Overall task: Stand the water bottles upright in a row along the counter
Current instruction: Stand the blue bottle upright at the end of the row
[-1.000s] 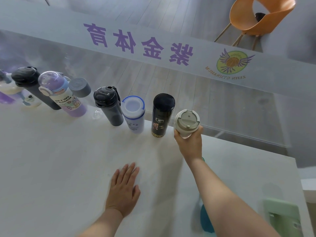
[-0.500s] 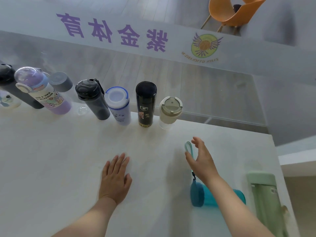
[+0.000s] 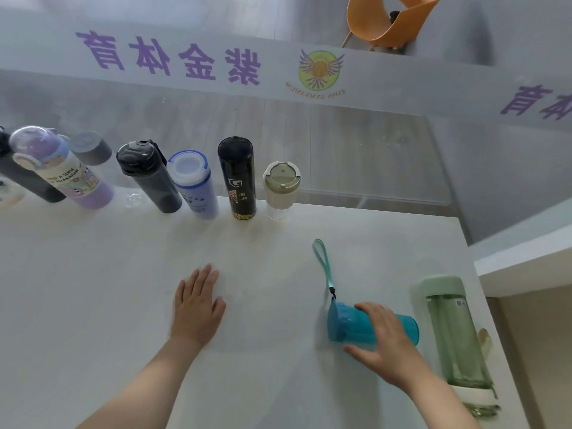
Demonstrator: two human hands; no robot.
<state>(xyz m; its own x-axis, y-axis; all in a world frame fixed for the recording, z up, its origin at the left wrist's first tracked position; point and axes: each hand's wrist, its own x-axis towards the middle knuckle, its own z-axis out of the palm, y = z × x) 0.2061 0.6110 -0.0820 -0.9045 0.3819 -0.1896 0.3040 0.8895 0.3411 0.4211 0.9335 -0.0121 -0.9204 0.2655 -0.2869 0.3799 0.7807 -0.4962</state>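
Note:
Several bottles stand upright in a row at the counter's far edge: a purple bottle (image 3: 66,173), a dark grey bottle (image 3: 148,176), a blue-rimmed white bottle (image 3: 195,184), a black bottle (image 3: 236,178) and a beige-lidded clear cup (image 3: 281,188). A teal bottle (image 3: 346,323) lies on its side at the right, its strap (image 3: 322,263) stretched away. My right hand (image 3: 383,345) curves over the teal bottle with fingers spread, touching or just above it. My left hand (image 3: 196,305) rests flat on the counter (image 3: 93,305). A pale green bottle (image 3: 455,335) lies near the right edge.
A glass panel with purple lettering (image 3: 167,57) rises just behind the row. An orange chair (image 3: 387,20) stands beyond it. The counter's right edge runs close past the green bottle, with a lower ledge (image 3: 523,261) beyond.
My right hand let go of the beige-lidded cup, now standing at the row's right end, and came back and down over the lying teal bottle. My left hand stayed flat.

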